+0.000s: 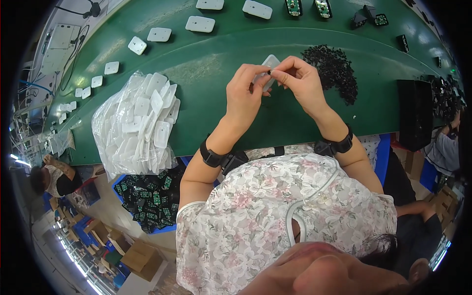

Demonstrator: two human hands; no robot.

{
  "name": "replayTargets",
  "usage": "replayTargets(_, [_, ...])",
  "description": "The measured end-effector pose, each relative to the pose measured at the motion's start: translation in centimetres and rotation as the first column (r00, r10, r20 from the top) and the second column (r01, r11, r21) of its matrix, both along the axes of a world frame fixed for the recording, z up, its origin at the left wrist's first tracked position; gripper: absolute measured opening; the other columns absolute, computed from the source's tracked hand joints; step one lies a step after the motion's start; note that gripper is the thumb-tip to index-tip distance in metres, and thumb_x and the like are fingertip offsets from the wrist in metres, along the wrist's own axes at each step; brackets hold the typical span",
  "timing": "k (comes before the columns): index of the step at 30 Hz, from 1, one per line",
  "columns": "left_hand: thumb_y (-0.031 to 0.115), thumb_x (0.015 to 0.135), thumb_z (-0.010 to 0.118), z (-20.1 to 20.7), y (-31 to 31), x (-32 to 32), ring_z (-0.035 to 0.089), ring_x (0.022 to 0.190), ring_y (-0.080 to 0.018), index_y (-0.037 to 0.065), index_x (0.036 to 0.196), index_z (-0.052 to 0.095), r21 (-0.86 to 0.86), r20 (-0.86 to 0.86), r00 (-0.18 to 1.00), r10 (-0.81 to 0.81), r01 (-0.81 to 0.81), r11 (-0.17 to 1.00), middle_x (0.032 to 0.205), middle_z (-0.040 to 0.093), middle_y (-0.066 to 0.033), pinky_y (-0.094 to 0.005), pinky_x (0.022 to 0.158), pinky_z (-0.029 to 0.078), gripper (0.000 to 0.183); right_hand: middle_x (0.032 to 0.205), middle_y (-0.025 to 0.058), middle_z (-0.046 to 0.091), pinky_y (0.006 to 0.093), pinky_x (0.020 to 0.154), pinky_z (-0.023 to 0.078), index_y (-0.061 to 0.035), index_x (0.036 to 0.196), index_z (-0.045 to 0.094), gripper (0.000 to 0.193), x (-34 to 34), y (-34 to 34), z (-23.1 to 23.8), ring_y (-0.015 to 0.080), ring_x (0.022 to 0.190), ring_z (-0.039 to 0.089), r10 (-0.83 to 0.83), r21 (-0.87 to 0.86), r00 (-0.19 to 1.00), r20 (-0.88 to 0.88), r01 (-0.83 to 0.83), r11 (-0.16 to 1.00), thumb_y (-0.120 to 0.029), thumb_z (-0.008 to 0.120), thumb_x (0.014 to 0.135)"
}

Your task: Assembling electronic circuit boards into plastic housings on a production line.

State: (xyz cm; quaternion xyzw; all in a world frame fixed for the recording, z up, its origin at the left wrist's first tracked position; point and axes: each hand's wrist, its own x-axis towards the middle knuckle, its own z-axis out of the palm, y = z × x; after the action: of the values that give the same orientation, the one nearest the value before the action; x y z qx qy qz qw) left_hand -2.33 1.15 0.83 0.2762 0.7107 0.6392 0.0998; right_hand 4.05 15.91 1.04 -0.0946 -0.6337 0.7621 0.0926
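Over the green table, my left hand (244, 90) is closed on a white plastic cover (270, 61), its index finger lying across the cover. A small black part (269, 72) shows at the cover, where the fingertips of both hands meet. My right hand (304, 84) pinches that part between thumb and index finger; whether it is seated in the cover is hidden by the fingers. Just right of my hands spreads a pile of small black parts (330, 69). To the left, a clear plastic bag (105, 123) holds many white covers (161, 133).
White covers (200, 24) stand in a curved row along the far side of the table (206, 73). Black housings with green circuit boards (293, 7) lie at the far right. A black box (414, 114) stands right; a blue bin (172, 227) of circuit boards sits below left. Other people work nearby.
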Motion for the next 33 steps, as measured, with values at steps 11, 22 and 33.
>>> replayTargets(11, [-0.005, 0.085, 0.059, -0.1, -0.7, 0.2, 0.065, 0.076, -0.0153, -0.003, 0.111, 0.056, 0.151, 0.278, 0.960, -0.017, -0.027, 0.988, 0.106, 0.061, -0.0111, -0.0253, 0.069, 0.055, 0.026, 0.085, 0.0011, 0.062, 0.0201, 0.068, 0.044, -0.0010, 0.094, 0.062, 0.011, -0.1, -0.2, 0.0, 0.0059, 0.076, 0.055, 0.051, 0.061, 0.997, 0.058, -0.054, 0.997, -0.009, 0.065, 0.088])
replayTargets(22, [0.001, 0.089, 0.059, -1.2, -2.2, 0.7, 0.065, 0.083, -0.0152, -0.007, 0.107, 0.058, 0.203, 0.515, 0.851, -0.101, -0.007, 0.979, 0.097, 0.064, -0.0090, -0.0244, 0.077, 0.052, 0.020, 0.080, -0.0023, 0.059, 0.0182, 0.059, 0.038, -0.0026, 0.085, 0.063, 0.007, 0.0, -1.4, 0.2, 0.0030, 0.066, 0.049, -0.047, 0.431, 0.999, 0.008, 0.038, 0.902, -0.007, 0.068, 0.083])
replayTargets(33, [0.007, 0.089, 0.062, -1.3, -2.5, 1.5, 0.060, 0.069, -0.0089, -0.003, 0.092, 0.060, 0.187, 0.328, 0.945, 0.007, -0.072, 0.980, 0.080, 0.062, -0.0045, -0.0199, 0.062, 0.047, 0.010, 0.084, -0.0011, 0.054, 0.0196, 0.057, 0.036, -0.0035, 0.090, 0.061, 0.013, 1.1, -2.6, -0.6, 0.0051, 0.066, 0.045, -0.057, 0.529, 0.982, -0.181, 0.146, 0.836, -0.008, 0.070, 0.081])
